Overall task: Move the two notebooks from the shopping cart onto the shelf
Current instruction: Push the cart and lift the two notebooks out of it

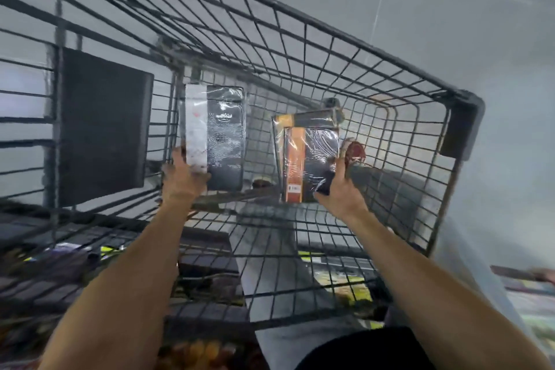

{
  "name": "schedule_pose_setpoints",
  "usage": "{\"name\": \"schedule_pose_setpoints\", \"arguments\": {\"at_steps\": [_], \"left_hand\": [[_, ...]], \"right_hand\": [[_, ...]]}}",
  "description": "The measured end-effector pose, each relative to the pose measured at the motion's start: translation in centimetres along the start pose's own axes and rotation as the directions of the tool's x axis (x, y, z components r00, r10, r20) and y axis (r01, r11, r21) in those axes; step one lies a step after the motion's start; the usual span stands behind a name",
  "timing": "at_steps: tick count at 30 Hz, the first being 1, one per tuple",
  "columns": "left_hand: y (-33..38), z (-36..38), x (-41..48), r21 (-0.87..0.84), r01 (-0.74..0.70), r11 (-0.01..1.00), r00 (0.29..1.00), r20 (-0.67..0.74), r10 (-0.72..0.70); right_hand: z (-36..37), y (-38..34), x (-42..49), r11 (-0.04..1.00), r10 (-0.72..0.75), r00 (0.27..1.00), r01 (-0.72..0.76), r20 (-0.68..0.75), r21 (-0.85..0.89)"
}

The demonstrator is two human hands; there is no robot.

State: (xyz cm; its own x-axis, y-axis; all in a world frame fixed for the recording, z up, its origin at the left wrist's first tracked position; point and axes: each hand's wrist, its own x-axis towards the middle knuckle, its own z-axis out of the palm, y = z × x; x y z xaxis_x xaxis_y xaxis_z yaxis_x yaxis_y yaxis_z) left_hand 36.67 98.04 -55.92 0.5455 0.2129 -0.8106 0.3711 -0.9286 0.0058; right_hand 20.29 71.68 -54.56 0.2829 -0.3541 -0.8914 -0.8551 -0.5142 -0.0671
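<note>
I look down into a dark wire shopping cart (375, 60). A black notebook with a white band (223, 135), wrapped in clear film, is inside the cart on the left; my left hand (183, 177) grips its lower left corner. To the right is a black notebook with an orange band (312, 159), also film-wrapped; my right hand (338, 189) grips its lower right corner. Both notebooks are tilted up inside the basket. The picture is blurred.
A dark flat panel (102, 126) hangs on the cart's left wire side. A small reddish thing (356, 152) shows beyond the right notebook. Grey floor tiles (450, 9) surround the cart. Shelf edges with coloured goods (528, 291) appear at the lower right and the top right corner.
</note>
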Motion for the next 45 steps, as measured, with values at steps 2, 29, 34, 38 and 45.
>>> {"name": "schedule_pose_setpoints", "arguments": {"at_steps": [2, 29, 34, 38, 45], "left_hand": [[-0.8, 0.5, 0.2, -0.076, -0.024, 0.997, 1.0, 0.004, 0.024], [-3.3, -2.6, -3.2, -0.285, -0.092, 0.954, 0.982, 0.13, 0.134], [-2.3, -3.9, -5.7, -0.407, -0.1, 0.908, 0.98, 0.119, 0.161], [0.2, -4.9, -9.2, -0.537, -0.07, 0.841, 0.981, 0.117, 0.157], [1.3, -6.9, -14.5, -0.745, -0.096, 0.66, 0.981, 0.042, 0.19]], "right_hand": [[1.0, -0.2, -0.3, 1.0, 0.026, 0.999, -0.026, -0.032, 0.003], [0.8, 1.5, -2.0, 0.991, -0.031, 0.977, 0.058, -0.212, 0.119], [-0.8, 0.9, -5.2, 0.992, -0.105, 0.977, 0.117, -0.186, 0.055], [-2.8, 0.1, -8.0, 0.972, -0.23, 0.949, 0.237, -0.217, 0.006], [-8.4, -0.5, -13.1, 0.903, -0.398, 0.891, 0.423, -0.218, 0.08]]}}
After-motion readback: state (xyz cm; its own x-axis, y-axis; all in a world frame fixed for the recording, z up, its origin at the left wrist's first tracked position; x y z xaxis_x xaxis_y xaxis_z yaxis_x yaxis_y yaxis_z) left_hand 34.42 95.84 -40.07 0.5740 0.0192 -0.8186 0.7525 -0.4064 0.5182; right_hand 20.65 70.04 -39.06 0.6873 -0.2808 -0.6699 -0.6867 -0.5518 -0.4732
